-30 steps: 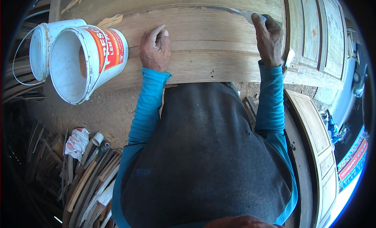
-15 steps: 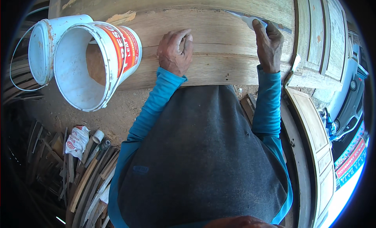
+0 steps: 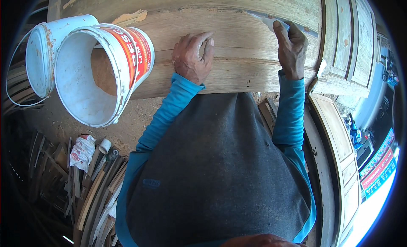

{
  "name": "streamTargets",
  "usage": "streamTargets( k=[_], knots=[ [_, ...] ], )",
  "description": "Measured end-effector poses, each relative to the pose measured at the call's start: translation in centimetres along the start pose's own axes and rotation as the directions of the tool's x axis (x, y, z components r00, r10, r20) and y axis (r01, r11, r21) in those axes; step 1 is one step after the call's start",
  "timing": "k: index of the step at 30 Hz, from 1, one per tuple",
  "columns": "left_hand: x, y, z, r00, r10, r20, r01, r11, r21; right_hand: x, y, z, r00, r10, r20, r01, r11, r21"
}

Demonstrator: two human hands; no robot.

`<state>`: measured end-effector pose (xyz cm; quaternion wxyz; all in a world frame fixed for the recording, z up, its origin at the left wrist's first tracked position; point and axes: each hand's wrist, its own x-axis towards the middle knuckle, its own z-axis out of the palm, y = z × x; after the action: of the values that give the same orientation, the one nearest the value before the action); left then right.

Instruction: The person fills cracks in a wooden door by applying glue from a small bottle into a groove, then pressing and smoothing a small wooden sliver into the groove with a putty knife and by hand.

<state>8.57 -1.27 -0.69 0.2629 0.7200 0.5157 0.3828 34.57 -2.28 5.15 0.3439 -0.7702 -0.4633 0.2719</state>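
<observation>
White and translucent, plastic by its look, in the head view: one slender applicator (image 3: pixel 269 22), its body tapering to a thin point aimed leftward, its rear part hidden by the fingers. Position: projecting from the far, left side of the right hand (image 3: pixel 291 45), its tip close to a dark seam (image 3: pixel 303 29) in the wooden panel (image 3: pixel 237 47); whether the tip touches the wood cannot be told. Right hand: pinching the applicator between thumb and fingers. Left hand (image 3: pixel 193 56): well apart from the applicator, over the panel, loosely curled, thumb and forefinger parted by a gap. Panel: pale brown, lengthwise grain, a tan patch (image 3: pixel 130 18) toward its far left. Also listed: one white bucket (image 3: pixel 87 83) with a red-orange label, left of the left hand, mouth toward the viewer, brown matter inside; one lidded white bucket (image 3: pixel 38 60) just beside it, farther left.
</observation>
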Motion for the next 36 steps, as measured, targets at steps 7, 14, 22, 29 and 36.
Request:
streamTargets(
  k=[7, 14, 22, 29, 36],
  knots=[
    [0.1, -0.2, 0.1, 1.0, 0.011, -0.023, -0.012, 1.0, -0.013, 0.2, -1.3, 0.2, 0.995, -0.073, -0.064, 0.074, 0.997, 0.021],
    [0.0, -0.4, 0.4, 1.0, 0.012, -0.007, -0.011, 0.999, 0.036, 0.1, -1.0, 0.0, 0.993, -0.081, -0.086, 0.085, 0.995, 0.043],
    [-0.1, -0.3, 0.3, 1.0, 0.005, -0.007, -0.004, 1.0, 0.019, 0.4, -0.9, 0.0, 0.995, -0.079, -0.062, 0.08, 0.997, 0.022],
    [0.0, -0.2, 0.3, 1.0, 0.014, -0.014, -0.014, 1.0, -0.001, 0.4, -1.6, 0.5, 0.991, -0.116, -0.061, 0.115, 0.993, -0.016],
    [-0.1, -0.2, 0.1, 1.0, -0.009, 0.007, 0.009, 1.0, -0.01, 0.3, -1.8, 0.4, 0.995, -0.096, -0.034, 0.095, 0.995, -0.04]
  ],
)
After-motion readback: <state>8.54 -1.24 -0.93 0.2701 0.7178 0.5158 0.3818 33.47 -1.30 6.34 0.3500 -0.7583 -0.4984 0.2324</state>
